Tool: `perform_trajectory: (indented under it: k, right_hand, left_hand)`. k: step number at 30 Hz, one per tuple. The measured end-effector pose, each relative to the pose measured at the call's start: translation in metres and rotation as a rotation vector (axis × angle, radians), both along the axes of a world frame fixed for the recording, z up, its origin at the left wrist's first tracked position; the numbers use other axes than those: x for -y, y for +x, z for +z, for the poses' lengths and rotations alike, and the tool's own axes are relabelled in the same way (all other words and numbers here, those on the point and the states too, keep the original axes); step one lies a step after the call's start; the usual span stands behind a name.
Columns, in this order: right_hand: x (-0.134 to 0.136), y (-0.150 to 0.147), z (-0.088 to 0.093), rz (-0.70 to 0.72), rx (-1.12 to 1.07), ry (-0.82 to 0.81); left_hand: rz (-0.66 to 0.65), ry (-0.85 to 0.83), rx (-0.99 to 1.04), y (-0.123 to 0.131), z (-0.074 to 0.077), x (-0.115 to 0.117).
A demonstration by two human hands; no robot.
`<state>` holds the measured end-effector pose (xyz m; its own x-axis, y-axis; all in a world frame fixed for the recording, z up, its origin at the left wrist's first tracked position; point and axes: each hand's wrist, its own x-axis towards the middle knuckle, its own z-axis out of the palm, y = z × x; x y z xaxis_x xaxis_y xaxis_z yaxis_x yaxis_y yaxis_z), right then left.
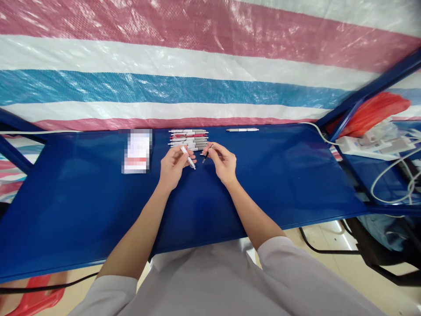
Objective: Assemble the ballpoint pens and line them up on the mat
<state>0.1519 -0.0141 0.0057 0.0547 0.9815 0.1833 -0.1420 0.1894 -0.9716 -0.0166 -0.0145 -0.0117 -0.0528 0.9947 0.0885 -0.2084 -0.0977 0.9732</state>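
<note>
White pen (188, 158) pinched in left hand (172, 166), dark rod (206, 155) in right hand (225, 166), forearms (141, 230) converging

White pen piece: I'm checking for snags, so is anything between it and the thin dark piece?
Apart from fingertips, nothing visible: left hand holds the white pen piece, right hand the thin dark piece; pens lie beyond.

Hands (172, 167) (225, 166) holding white pen (187, 155) and dark rod (206, 155), row of pens (188, 139) beyond, blue table (283, 180)
</note>
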Motion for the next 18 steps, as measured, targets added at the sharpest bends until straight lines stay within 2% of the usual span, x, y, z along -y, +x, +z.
perform_trajectory:
  k: [4, 10, 18]
  right_hand:
    - [-0.008, -0.002, -0.007, -0.004, -0.149, -0.104]
    - [-0.018, 0.001, -0.013, -0.003, -0.248, -0.230]
    - [-0.025, 0.005, -0.015, -0.063, -0.325, -0.275]
  left_hand:
    - [-0.001, 0.000, 0.026, -0.002, -0.001, 0.000]
    - [-0.027, -0.075, 0.135, -0.005, 0.003, -0.001]
    - [-0.029, -0.148, 0.228, -0.008, 0.007, -0.003]
